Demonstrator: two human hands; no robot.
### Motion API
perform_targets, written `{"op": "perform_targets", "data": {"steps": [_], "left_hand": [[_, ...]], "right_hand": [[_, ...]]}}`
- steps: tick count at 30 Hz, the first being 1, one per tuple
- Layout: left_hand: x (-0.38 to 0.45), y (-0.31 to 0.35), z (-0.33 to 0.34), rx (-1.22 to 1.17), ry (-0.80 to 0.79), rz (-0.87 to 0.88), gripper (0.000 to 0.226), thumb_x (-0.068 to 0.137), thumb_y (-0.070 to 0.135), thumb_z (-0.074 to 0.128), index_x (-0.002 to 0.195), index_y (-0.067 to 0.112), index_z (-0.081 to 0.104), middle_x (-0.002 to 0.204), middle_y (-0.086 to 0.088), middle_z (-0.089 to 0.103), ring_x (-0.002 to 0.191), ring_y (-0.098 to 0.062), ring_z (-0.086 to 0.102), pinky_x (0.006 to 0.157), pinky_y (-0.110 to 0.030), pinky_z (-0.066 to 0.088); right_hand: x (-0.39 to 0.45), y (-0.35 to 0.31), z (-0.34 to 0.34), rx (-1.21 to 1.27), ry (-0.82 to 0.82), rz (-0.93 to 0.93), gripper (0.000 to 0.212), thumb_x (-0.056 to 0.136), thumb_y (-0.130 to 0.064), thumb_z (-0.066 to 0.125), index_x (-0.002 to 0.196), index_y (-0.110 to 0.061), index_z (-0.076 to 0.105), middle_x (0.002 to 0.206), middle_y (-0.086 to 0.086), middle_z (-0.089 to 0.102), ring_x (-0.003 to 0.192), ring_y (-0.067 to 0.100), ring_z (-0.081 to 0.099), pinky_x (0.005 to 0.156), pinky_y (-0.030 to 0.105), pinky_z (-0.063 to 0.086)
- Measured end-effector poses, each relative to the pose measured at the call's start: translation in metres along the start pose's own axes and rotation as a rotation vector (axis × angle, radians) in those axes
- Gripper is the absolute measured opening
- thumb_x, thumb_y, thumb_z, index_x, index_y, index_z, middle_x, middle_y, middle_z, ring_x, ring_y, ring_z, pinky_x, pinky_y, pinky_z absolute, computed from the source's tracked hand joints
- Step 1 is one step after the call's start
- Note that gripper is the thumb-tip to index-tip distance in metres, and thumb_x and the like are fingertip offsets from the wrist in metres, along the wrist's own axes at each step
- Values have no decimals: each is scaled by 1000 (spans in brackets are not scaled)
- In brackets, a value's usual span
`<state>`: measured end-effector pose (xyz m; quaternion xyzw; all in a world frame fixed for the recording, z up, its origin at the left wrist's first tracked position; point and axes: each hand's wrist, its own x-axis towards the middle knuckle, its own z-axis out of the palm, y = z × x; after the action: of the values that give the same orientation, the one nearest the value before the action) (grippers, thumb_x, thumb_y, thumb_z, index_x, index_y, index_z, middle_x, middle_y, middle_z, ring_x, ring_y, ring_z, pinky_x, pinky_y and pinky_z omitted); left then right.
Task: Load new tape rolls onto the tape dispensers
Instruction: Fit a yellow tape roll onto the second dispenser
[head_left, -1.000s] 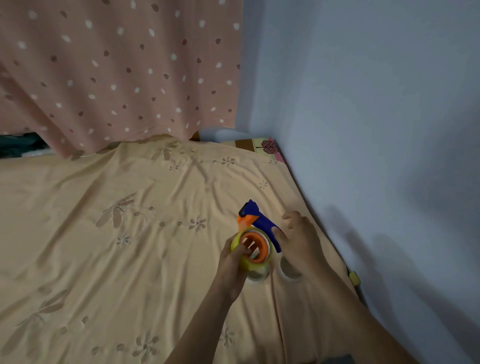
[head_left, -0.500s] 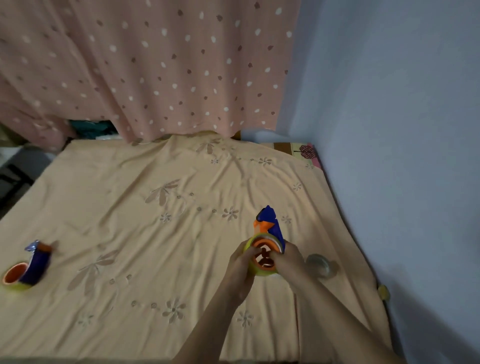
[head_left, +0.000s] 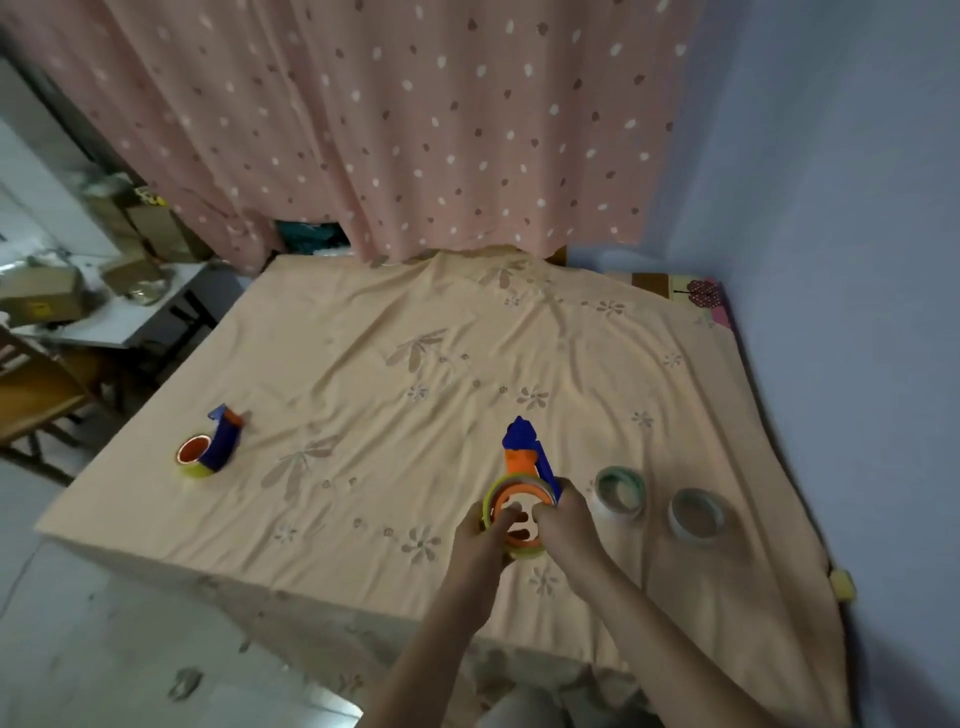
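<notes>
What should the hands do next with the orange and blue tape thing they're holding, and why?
Probably press the yellowish tape roll fully down onto the orange hub of the held dispenser. Both the left hand and right hand grip around that wheel, so seating seems unfinished. Two spare rolls lie on the sheet to the right, waiting.

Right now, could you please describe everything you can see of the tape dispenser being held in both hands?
The held tape dispenser looks plastic: a blue frame ending in a pointed far tip, an orange piece below it, and an orange spoked hub ringed by a yellowish tape roll. It sits low over the peach bedsheet, tip pointing away. The left hand and right hand grip the hub end.
</notes>
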<state>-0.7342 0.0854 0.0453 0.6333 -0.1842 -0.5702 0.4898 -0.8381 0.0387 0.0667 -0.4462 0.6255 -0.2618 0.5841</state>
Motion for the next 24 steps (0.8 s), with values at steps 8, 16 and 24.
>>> {"op": "perform_targets", "data": {"steps": [8, 16, 24], "left_hand": [[-19, 14, -73, -63, 161, 29, 18, 99, 10, 56, 114, 8, 66, 107, -18, 74, 104, -36, 72, 85, -44, 60], [-4, 39, -172, -141, 281, 74, 22, 95, 3, 50, 112, 6, 64, 97, -14, 69, 85, -26, 68, 80, -42, 54], [39, 71, -328, -122, 212, 67, 17, 96, 7, 55, 111, 6, 63, 91, -10, 65, 85, -27, 66, 80, -41, 55]], "right_hand": [[-21, -12, 77, -56, -124, -51, 35, 87, -2, 45, 117, -17, 58, 104, 5, 66, 88, 19, 62, 63, 25, 45], [-24, -41, 185, -150, -216, -129, 36, 87, -2, 44, 117, -18, 57, 91, -1, 61, 75, 14, 58, 60, 25, 44], [-22, -65, 345, -173, -149, -125, 34, 86, -1, 44, 112, -18, 57, 92, 1, 63, 76, 15, 58, 60, 26, 43]]}}
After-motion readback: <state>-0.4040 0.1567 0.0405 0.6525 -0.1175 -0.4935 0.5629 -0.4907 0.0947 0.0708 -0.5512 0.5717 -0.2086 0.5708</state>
